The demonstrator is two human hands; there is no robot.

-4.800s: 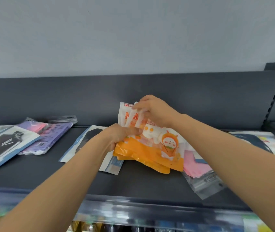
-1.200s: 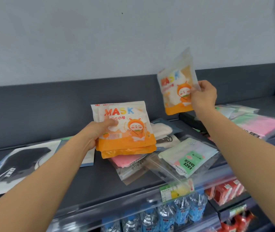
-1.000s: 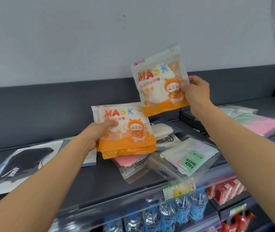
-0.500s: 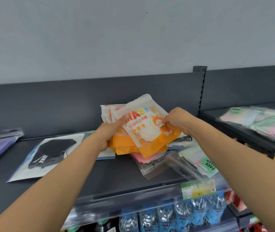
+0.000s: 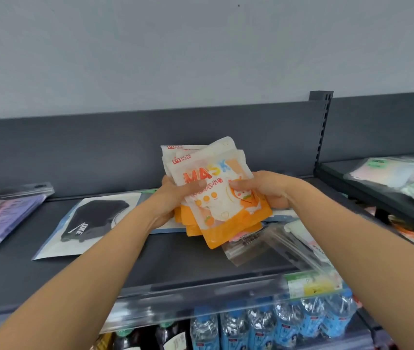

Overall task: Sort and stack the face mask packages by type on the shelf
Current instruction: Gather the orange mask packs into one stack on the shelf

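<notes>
A stack of orange-and-white "MASK" packages (image 5: 216, 198) is held upright above the middle of the dark shelf (image 5: 175, 258). My left hand (image 5: 173, 200) grips the stack's left edge, thumb on the front. My right hand (image 5: 266, 190) grips its right edge. Under the stack lie a pink mask package (image 5: 245, 238) and a clear bag. A white package with a black mask (image 5: 87, 221) lies flat to the left. Purple and pink packages (image 5: 1, 218) rest at the far left.
The shelf's back panel (image 5: 125, 147) rises behind the stack. A second shelf (image 5: 377, 188) at right holds pale pink and green mask packages (image 5: 403, 178). A green-labelled package (image 5: 309, 243) lies at the front right. Water bottles (image 5: 276, 324) stand on the shelf below.
My right hand brought a single orange package from up at the right onto the front of the stack in my left hand. Both hands have squared the stack more upright.
</notes>
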